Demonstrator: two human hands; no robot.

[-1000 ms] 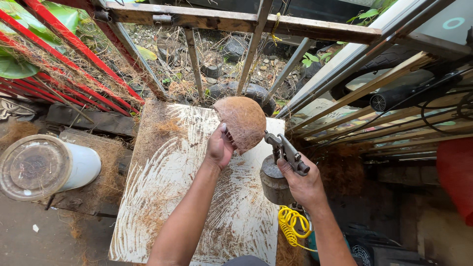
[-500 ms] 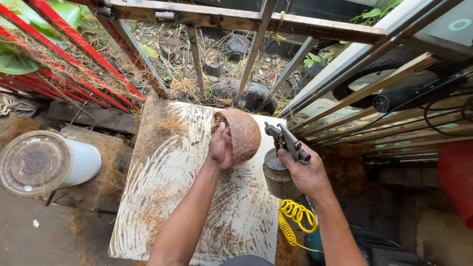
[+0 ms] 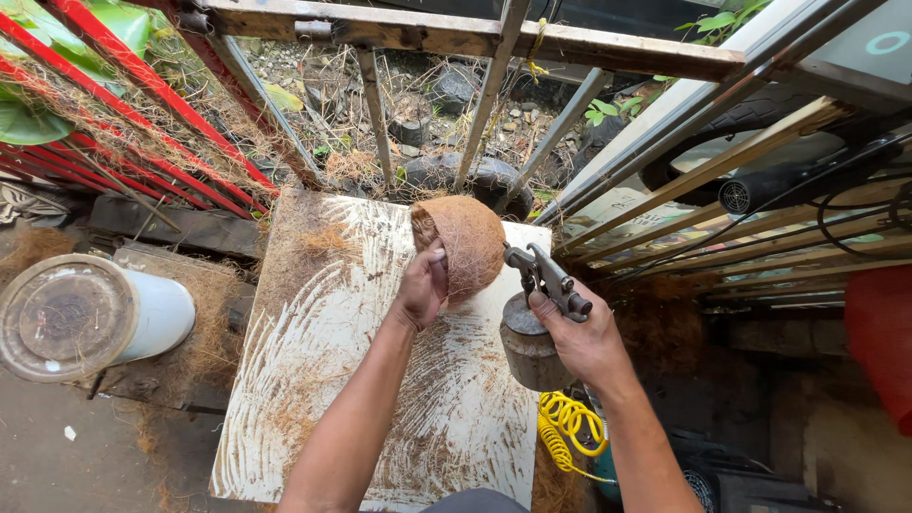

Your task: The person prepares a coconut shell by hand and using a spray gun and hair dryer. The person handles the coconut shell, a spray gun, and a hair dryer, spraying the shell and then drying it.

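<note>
the left hand [image 3: 421, 285] grips a coconut husk [image 3: 461, 242] over the white table [image 3: 313, 380], tilting it toward the spray gun [image 3: 541, 285] clasped in the right hand [image 3: 584, 342].

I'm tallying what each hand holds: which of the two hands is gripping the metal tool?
The right hand grips the metal spray gun above its cup. The left hand instead holds the brown coconut shell over the white board.

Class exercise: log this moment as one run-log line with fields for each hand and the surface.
left hand: holds coconut husk | right hand: grips spray gun with metal cup | surface: white board, fibres scattered
</note>
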